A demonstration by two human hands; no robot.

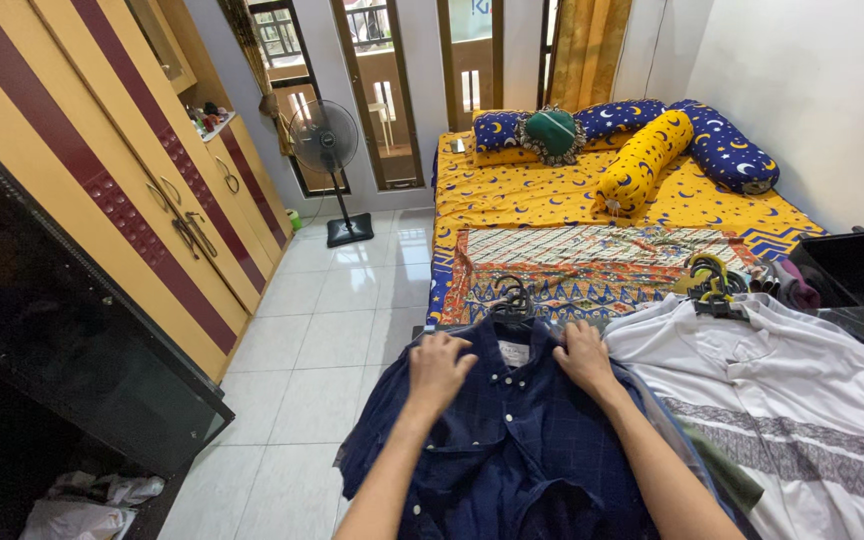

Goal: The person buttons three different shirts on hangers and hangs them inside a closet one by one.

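Both hands, left (439, 369) and right (585, 357), grasp the collar area of a dark navy checked cotton shirt (512, 440) spread flat beneath them, beside a white striped shirt (792, 400).

Two hands, left hand (439, 368) and right hand (584, 356), on one navy shirt (512, 440). One white shirt (782, 390) at three o'clock. One standing fan (324, 140) at eleven, two bolsters (644, 158) at one

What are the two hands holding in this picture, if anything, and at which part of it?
Both hands grip a dark blue checked shirt at its collar: the left hand on the left side, the right hand on the right, below a black hanger.
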